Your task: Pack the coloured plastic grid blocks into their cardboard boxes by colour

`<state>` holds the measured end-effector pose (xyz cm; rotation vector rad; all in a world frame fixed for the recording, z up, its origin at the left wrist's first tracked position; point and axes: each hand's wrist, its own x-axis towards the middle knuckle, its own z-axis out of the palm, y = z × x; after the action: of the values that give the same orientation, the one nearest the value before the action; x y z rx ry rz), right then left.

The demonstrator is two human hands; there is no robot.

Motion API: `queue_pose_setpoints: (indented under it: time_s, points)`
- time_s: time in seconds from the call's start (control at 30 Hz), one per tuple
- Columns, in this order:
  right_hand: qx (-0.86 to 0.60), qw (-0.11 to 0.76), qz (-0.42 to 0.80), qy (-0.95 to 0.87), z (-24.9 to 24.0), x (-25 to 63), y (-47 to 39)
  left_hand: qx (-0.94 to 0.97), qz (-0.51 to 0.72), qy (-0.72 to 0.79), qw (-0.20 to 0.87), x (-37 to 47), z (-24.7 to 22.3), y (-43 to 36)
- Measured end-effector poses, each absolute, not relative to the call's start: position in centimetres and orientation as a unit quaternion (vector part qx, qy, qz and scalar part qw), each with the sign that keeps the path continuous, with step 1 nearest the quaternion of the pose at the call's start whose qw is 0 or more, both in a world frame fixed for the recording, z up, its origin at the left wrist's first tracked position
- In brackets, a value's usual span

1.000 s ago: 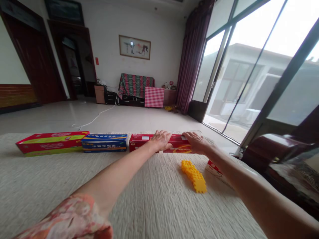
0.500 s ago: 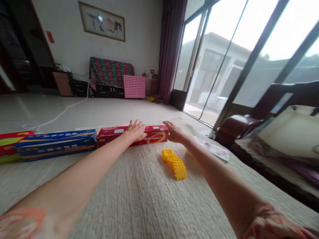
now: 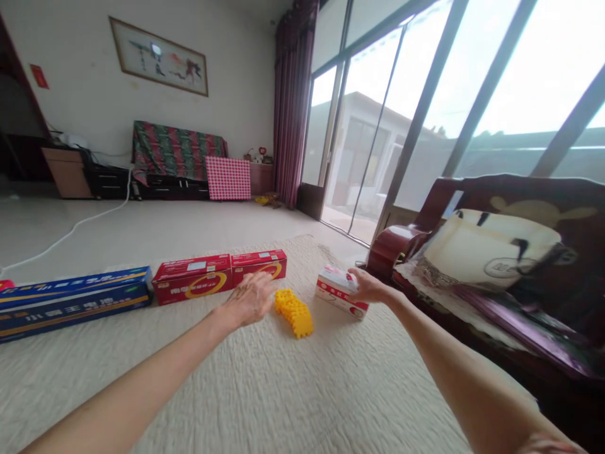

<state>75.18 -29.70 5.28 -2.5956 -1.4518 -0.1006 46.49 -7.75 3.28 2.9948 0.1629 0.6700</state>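
Right hand (image 3: 371,287): fingers part-curled, thumb side against the far right of the white-and-red cardboard box (image 3: 340,291); cannot tell whether grip is closed. Box rests on the cream ribbed textile cover (image 3: 283,391), right of the yellow knobbly plastic piece (image 3: 293,313), apart from it.

Left hand (image 3: 253,297): palm down, fingers loosely extended, nothing seen in hold; located just left of yellow piece, in front of the shorter-looking red cardboard box (image 3: 259,263). Contact with that box: cannot tell.

Row, continuing leftward: second red cardboard box (image 3: 193,280), then long blue cardboard box (image 3: 75,302), all lying on cover.
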Motion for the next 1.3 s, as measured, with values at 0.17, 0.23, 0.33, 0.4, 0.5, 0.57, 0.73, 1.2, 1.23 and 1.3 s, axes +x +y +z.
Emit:
queue_pose_setpoints:
  time_s: [0.17,0.23,0.33,0.4,0.5,0.57,0.73,1.2,1.23,1.3]
  points:
    - [-0.856,0.117,-0.037,-0.502,8.3,71.5,-32.0,0.956,0.266,0.046,0.118,45.4,5.3,-10.8]
    - [-0.824,0.141,-0.036,-0.547,9.9,68.2,-32.8,0.941,0.3,0.055,0.144,43.8,6.9,-11.9]
    - [-0.757,0.196,-0.008,-0.623,10.7,61.7,-33.2,0.93,0.312,0.055,0.185,39.7,8.7,-13.8]
    - [-0.715,0.223,0.02,-0.662,10.0,57.1,-33.0,0.933,0.285,0.059,0.213,36.1,8.9,-14.9]
    - [-0.668,0.233,0.06,-0.704,8.2,51.1,-32.2,0.932,0.247,0.097,0.248,30.3,7.4,-16.2]
    - [-0.642,0.237,0.085,-0.724,6.8,48.0,-31.6,0.929,0.238,0.128,0.252,26.9,5.9,-16.9]
    - [-0.597,0.302,0.156,-0.727,3.9,44.3,-31.0,0.921,0.246,0.18,0.241,22.1,2.8,-18.2]
    - [-0.598,0.382,0.27,-0.651,2.0,46.1,-31.7,0.879,0.377,0.164,0.24,23.5,-2.2,-18.7]
    - [-0.599,0.38,0.282,-0.645,2.0,45.9,-31.6,0.877,0.38,0.165,0.243,23.5,-2.3,-18.8]
    - [-0.609,0.384,0.294,-0.629,2.0,45.7,-31.4,0.872,0.384,0.166,0.252,23.5,-2.3,-18.8]
